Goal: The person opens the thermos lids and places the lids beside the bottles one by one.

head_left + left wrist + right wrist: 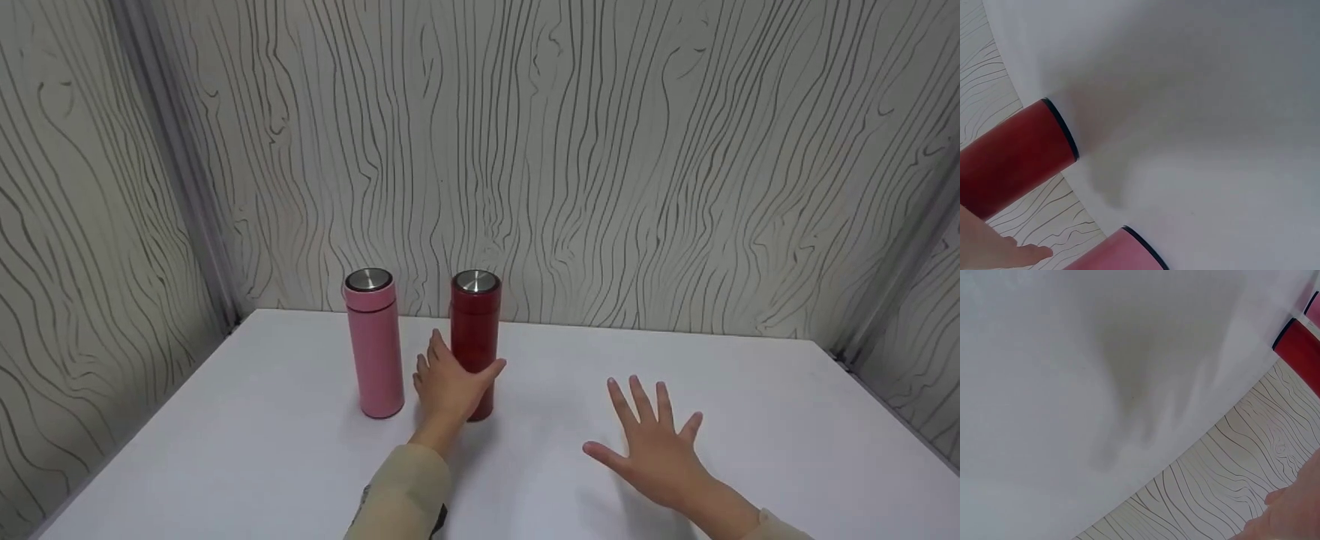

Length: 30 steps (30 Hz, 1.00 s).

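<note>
A red thermos bottle with a silver-topped lid stands upright on the white table. My left hand is at its near side, fingers extended to the left and thumb out to the right, partly covering its lower body; whether the hand touches it I cannot tell. The left wrist view shows the red thermos bottle beside part of the left hand. To the left stands a pink thermos bottle, apart from the hand. My right hand hovers over the table's right side with fingers spread, holding nothing.
The white table reaches back to a wood-grain patterned wall. More patterned panels close in both sides, with grey posts in the corners. Hand shadows fall on the tabletop.
</note>
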Tool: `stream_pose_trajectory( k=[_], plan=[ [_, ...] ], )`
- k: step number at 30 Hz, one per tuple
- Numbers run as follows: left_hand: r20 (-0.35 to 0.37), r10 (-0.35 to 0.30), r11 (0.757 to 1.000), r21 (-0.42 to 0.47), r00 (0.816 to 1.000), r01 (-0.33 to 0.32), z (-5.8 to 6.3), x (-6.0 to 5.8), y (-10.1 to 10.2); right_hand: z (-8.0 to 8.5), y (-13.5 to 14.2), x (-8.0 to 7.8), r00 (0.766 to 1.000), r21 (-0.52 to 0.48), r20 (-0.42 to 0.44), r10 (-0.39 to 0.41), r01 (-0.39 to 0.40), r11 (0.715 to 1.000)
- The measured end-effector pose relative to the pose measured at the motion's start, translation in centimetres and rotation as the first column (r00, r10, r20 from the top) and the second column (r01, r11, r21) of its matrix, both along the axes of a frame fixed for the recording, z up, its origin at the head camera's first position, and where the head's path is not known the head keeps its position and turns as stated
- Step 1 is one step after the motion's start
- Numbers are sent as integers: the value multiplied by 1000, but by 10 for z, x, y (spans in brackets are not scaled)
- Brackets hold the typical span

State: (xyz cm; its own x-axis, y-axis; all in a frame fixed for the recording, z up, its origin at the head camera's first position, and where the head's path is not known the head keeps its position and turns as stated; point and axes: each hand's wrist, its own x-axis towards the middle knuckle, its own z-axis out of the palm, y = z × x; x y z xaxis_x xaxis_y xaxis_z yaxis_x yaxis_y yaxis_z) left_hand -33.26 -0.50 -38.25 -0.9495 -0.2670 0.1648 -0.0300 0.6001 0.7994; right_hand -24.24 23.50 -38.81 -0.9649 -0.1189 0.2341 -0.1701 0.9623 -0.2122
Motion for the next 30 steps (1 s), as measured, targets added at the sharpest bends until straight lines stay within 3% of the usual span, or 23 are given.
stream_pose_trajectory(
  k=[5,12,20,30],
  plan=[
    [-11,-7,1000,31,1000,8,-1,-1,0,-1,1,2,1000,3,-5,1,-1,1000],
    [-59,-18,989,142,998,27,0,1,0,-1,1,4,1000,-1,5,0,0,1000],
    [-85,-83,946,307,993,105,-2,5,1,0,1,7,1000,-18,29,-1,1,1000],
    [-104,-121,938,314,987,148,2,10,0,3,0,3,1000,-36,28,14,-13,999]
  ],
)
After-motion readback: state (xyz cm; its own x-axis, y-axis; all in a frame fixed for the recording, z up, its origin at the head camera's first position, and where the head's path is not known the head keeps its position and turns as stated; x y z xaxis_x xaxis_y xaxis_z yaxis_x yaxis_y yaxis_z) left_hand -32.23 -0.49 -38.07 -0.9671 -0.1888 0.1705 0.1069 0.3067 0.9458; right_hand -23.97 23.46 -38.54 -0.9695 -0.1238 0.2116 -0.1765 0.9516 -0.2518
